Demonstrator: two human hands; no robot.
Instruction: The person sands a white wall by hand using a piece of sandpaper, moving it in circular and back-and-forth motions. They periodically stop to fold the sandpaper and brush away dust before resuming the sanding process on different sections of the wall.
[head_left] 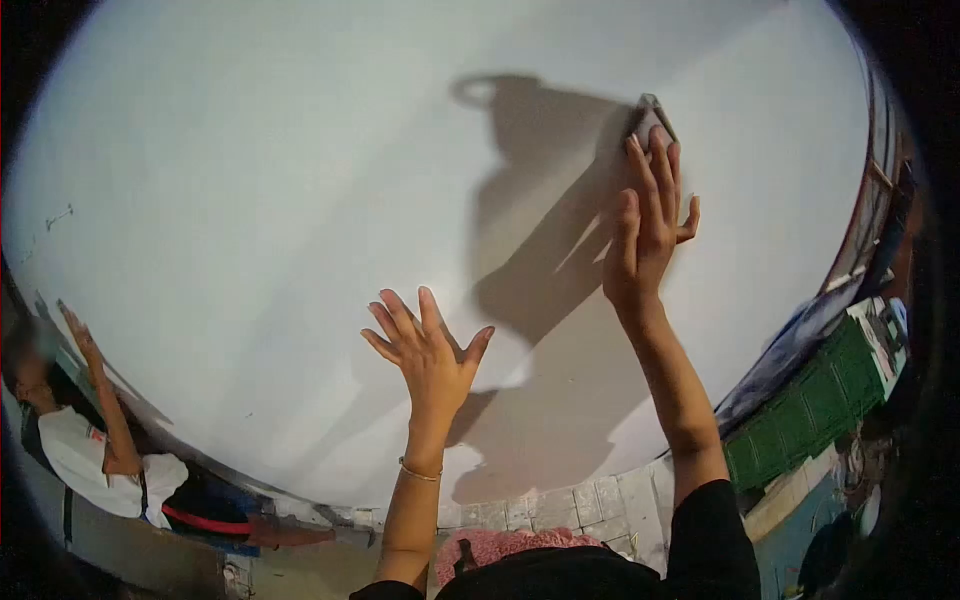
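My right hand [648,225] is raised high against a smooth white wall [300,200] and presses a small grey sanding pad [652,122] flat to it with the fingers stretched over it. My left hand [428,352] rests lower on the wall with its fingers spread and nothing in it; a thin bracelet circles that wrist. Both arms throw a dark shadow on the wall between the two hands.
At the far left another person in a white shirt [85,450] reaches a hand up to the same wall. Unplastered bricks [560,505] run along the wall's base. Green crates [815,405] are stacked at the right. Something pink [500,548] lies below me.
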